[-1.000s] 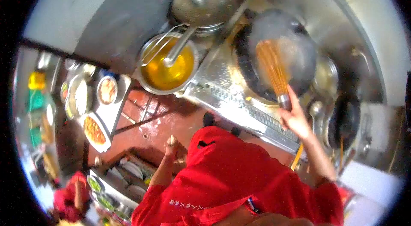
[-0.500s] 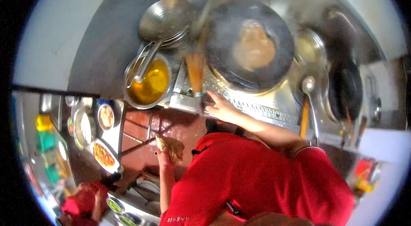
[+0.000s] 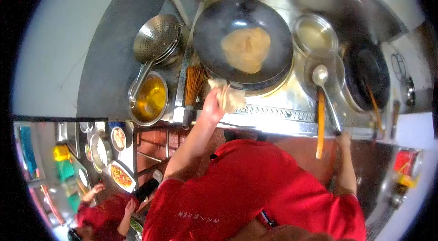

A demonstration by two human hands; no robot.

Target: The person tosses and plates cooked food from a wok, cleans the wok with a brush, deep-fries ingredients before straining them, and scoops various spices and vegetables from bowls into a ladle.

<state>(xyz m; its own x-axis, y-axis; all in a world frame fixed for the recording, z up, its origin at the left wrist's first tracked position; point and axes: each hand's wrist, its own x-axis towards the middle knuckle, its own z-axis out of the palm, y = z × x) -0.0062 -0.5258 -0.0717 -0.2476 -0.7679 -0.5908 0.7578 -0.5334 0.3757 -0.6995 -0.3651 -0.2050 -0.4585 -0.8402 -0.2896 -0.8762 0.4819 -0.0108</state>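
Note:
My left hand is closed on a beige cloth, pressed to the near edge of the black wok. A brown, soft-looking mass of food or liquid lies in the wok, with light steam around it. To the right, my right hand is at the handle end of a metal ladle, fingers closed around it; they are small and partly unclear. The ladle's bowl rests over a metal pan. A yellow-handled tool lies beside the ladle.
Left of the wok are a bamboo brush, a perforated strainer and a pot of yellow oil. On the right stand a pot of pale liquid and a second black wok. A co-worker in red stands by plated food, lower left.
My left hand has raised the cloth from below the stove to the wok's edge. My right hand has moved from the stove front to the ladle handle. The view has shifted.

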